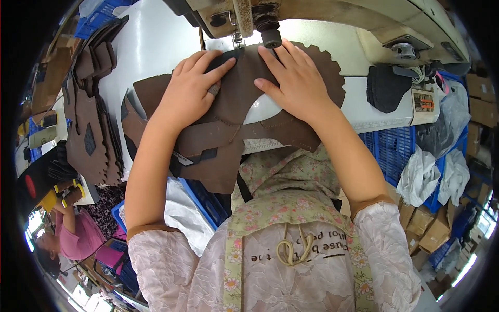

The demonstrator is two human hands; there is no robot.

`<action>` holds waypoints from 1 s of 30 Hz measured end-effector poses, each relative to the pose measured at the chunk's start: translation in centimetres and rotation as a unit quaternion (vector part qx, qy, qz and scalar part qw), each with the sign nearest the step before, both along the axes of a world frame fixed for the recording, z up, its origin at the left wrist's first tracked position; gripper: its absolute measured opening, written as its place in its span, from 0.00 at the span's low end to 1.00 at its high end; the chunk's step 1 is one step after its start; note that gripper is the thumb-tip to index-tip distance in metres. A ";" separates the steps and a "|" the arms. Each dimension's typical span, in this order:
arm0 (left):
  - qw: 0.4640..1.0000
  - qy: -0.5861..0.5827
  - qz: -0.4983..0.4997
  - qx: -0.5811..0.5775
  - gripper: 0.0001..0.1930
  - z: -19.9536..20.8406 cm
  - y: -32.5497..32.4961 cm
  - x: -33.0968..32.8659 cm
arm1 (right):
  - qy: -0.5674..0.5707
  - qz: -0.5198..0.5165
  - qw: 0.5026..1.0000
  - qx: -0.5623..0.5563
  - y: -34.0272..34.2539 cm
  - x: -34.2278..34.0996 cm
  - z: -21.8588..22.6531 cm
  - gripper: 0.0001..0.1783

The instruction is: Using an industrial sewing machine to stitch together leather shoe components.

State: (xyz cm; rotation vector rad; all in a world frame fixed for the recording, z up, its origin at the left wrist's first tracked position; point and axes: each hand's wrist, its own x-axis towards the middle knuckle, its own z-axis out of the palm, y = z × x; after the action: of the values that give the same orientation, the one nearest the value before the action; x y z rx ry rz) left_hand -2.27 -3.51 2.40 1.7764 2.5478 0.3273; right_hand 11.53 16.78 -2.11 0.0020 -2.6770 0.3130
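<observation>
A dark brown sewn piece (213, 132), which looks like leather or a similar sheet, lies across the white table under the sewing machine (332, 18). Its upper edge reaches the presser foot (238, 40). My left hand (195, 88) rests flat on the piece, left of the foot, fingers spread and a ring on one finger. To the right of the foot, my right hand (296, 80) presses down with its fingers apart. A black patch (224, 58) shows beside my left fingertips. Between the hands, a curved cut-out bares the table. Notches run along the piece's right edge.
Stacked brown cut pieces (93, 119) lie along the table's left side. Black pieces (387, 88) sit at the right. Blue crates (390, 151) and white plastic bags (421, 177) stand beyond the right edge. Another person in a pink top (80, 234) works at lower left.
</observation>
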 end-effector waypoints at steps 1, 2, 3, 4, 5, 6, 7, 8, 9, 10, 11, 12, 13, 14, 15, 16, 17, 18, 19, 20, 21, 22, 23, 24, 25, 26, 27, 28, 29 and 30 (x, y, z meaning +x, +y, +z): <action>1.000 -0.001 0.001 0.002 0.26 0.0 0.0 -0.1 | -0.003 0.003 1.000 0.000 0.0 -0.1 0.0 0.33; 1.000 0.008 0.002 -0.005 0.27 -0.1 0.0 -0.2 | -0.002 0.001 1.000 -0.001 0.0 -0.2 0.0 0.33; 1.000 0.005 0.005 -0.005 0.27 -0.2 0.0 -0.3 | -0.002 0.000 1.000 -0.001 0.0 -0.3 0.0 0.32; 1.000 0.009 0.003 -0.001 0.27 -0.2 0.0 -0.4 | -0.005 0.002 1.000 -0.002 0.1 -0.5 -0.1 0.32; 1.000 0.013 0.002 0.003 0.27 -0.3 0.0 -0.4 | -0.002 0.007 1.000 -0.006 0.3 -0.6 -0.1 0.32; 1.000 0.012 0.004 0.003 0.27 -0.3 0.0 -0.5 | 0.001 0.011 1.000 -0.010 0.3 -0.6 -0.1 0.32; 1.000 0.018 0.004 0.003 0.27 -0.4 0.0 -0.6 | 0.000 0.013 1.000 -0.011 0.4 -0.7 -0.1 0.32; 1.000 0.024 0.003 0.003 0.27 -0.5 0.0 -0.6 | -0.001 0.012 1.000 -0.011 0.4 -0.8 -0.1 0.32; 1.000 0.023 0.005 0.002 0.27 -0.5 0.1 -0.7 | -0.002 0.010 1.000 -0.011 0.5 -0.8 -0.1 0.32; 1.000 0.022 0.005 0.006 0.27 -0.6 0.1 -0.7 | -0.003 0.011 1.000 -0.012 0.5 -0.9 -0.1 0.32; 1.000 0.021 0.006 0.011 0.26 -0.7 0.1 -0.8 | -0.005 0.011 1.000 -0.008 0.6 -1.0 0.0 0.31; 1.000 0.020 0.006 0.010 0.26 -0.7 0.1 -0.8 | -0.008 0.009 1.000 -0.003 0.6 -1.1 0.0 0.31; 1.000 0.022 0.005 0.003 0.26 -0.6 0.1 -0.9 | -0.009 0.010 1.000 -0.003 0.7 -1.0 0.0 0.31; 1.000 0.025 0.004 -0.004 0.26 -0.6 0.1 -0.9 | -0.015 0.010 1.000 -0.009 0.7 -1.0 0.0 0.31; 1.000 0.024 0.005 -0.005 0.26 -0.6 0.1 -1.0 | -0.021 0.011 1.000 -0.016 0.6 -1.0 0.0 0.31; 1.000 0.025 0.003 -0.003 0.26 -0.6 0.1 -0.9 | -0.021 0.012 1.000 -0.016 0.7 -1.0 0.0 0.31; 1.000 0.025 0.002 0.000 0.26 -0.6 0.2 -0.9 | -0.031 0.013 0.999 -0.026 0.7 -1.0 0.1 0.31; 1.000 0.025 0.003 -0.001 0.26 -0.6 0.1 -0.8 | -0.040 0.014 0.998 -0.036 0.7 -1.0 0.2 0.31; 1.000 0.026 0.003 -0.001 0.26 -0.6 0.2 -0.8 | -0.040 0.015 0.998 -0.037 0.7 -1.0 0.2 0.31; 1.000 0.026 0.003 -0.001 0.27 -0.6 0.1 -0.9 | -0.041 0.014 0.998 -0.035 0.8 -1.0 0.2 0.31; 1.000 0.026 0.003 -0.001 0.27 -0.6 0.1 -0.9 | -0.042 0.013 0.999 -0.032 0.8 -1.0 0.2 0.31; 1.000 0.029 0.002 -0.001 0.27 -0.7 0.1 -0.9 | -0.043 0.013 0.998 -0.032 0.8 -1.0 0.2 0.31; 0.999 0.033 0.000 -0.001 0.27 -0.7 0.1 -0.9 | -0.046 0.014 0.998 -0.037 0.7 -1.0 0.3 0.31; 0.999 0.032 0.000 -0.001 0.27 -0.7 0.1 -1.0 | -0.049 0.014 0.998 -0.042 0.7 -1.0 0.3 0.31; 1.000 0.030 0.001 -0.002 0.27 -0.7 0.1 -1.0 | -0.050 0.013 0.998 -0.042 0.8 -1.0 0.3 0.31; 1.000 0.028 0.001 -0.002 0.27 -0.7 0.2 -1.0 | -0.048 0.013 0.998 -0.040 0.8 -1.0 0.2 0.31; 1.000 0.027 0.001 -0.002 0.27 -0.7 0.1 -1.1 | -0.045 0.013 0.998 -0.038 0.8 -1.1 0.2 0.31; 1.000 0.030 0.002 -0.004 0.27 -0.8 0.1 -1.1 | -0.046 0.013 0.998 -0.038 0.8 -1.1 0.2 0.31; 0.999 0.032 0.002 -0.006 0.27 -0.8 0.1 -1.0 | -0.044 0.014 0.998 -0.038 0.7 -1.0 0.3 0.30; 0.999 0.032 0.001 -0.005 0.27 -0.7 0.2 -1.0 | -0.042 0.014 0.998 -0.038 0.8 -1.0 0.3 0.30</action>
State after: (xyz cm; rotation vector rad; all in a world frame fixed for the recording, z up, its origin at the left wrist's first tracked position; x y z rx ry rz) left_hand -3.31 -3.31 1.68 1.8091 2.5903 0.2612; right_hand 10.50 17.54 -1.78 0.0041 -2.7474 0.4331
